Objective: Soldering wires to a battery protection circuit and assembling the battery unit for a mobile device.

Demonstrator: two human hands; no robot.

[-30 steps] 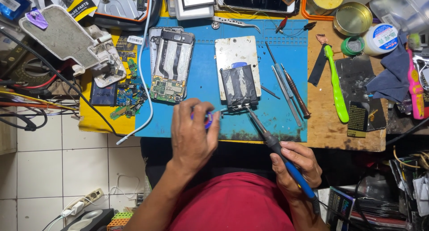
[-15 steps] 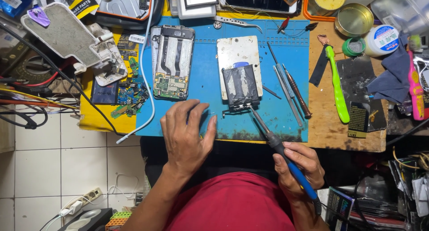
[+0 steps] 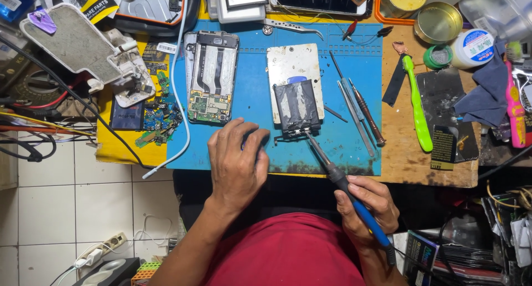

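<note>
My right hand [image 3: 368, 204] grips a blue-handled soldering iron [image 3: 338, 178], its tip touching the lower edge of a dark foil-wrapped phone battery [image 3: 297, 107]. The battery lies partly on a white metal plate [image 3: 293, 62] on the blue work mat [image 3: 252, 75]. Resting palm-down on the mat just left of the battery is my left hand [image 3: 236, 164], fingers curled; whether it holds anything is hidden. An opened phone [image 3: 209, 76] with bare circuit board lies further left on the mat.
Several screwdrivers and tweezers [image 3: 354, 111] lie right of the battery. A green toothbrush [image 3: 417, 106], round tins [image 3: 440, 23] and a white jar [image 3: 471, 45] sit on the wooden bench at right. A white cable [image 3: 180, 98] and circuit scraps [image 3: 160, 117] lie at left.
My left hand drew back from the battery's lower left corner and settled flat on the mat. The soldering iron tip stayed at the battery's lower edge.
</note>
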